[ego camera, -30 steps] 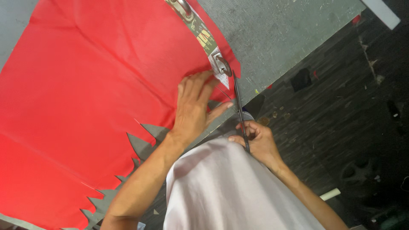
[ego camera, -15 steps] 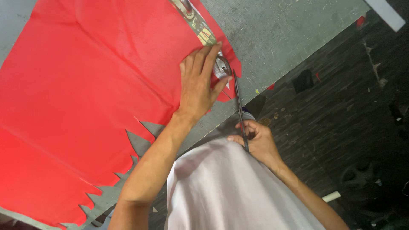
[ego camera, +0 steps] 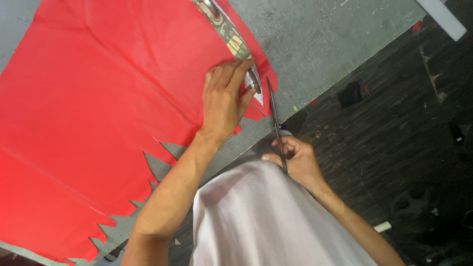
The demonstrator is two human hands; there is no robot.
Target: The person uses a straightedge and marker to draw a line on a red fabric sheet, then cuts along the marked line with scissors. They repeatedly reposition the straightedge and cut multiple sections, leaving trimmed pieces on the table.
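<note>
Red sheet (ego camera: 98, 113) — thin fabric or paper, can't tell which — lies flat over most of the grey table (ego camera: 320, 39), its near edge already cut into a row of jagged triangular teeth.

Your left hand (ego camera: 224, 101) presses flat on the sheet's right corner, fingers spread, grip open and holding nothing, only pinning. Fingertips touch a flat template strip (ego camera: 231, 42) with a metal handle (ego camera: 209, 7) that runs diagonally up and away along the sheet's right edge.

Your right hand (ego camera: 295, 160) is closed around the handles of long scissors (ego camera: 275, 118), just off the table edge, in front of your pale shirt (ego camera: 266, 216). Blades point up and away from you, long axis nearly upright in the view, tips at the red corner just right of the left fingers. Blades look nearly together; exact gap too thin to tell.

Key relation — the sheet edge lies ahead of and left of the scissor hand, with the left hand nearer the cut line and very close to the blades.

Beyond the table: dark, dirty plank-like floor (ego camera: 394, 123), small scraps of debris, a pale bar (ego camera: 441, 19) at top right.
</note>
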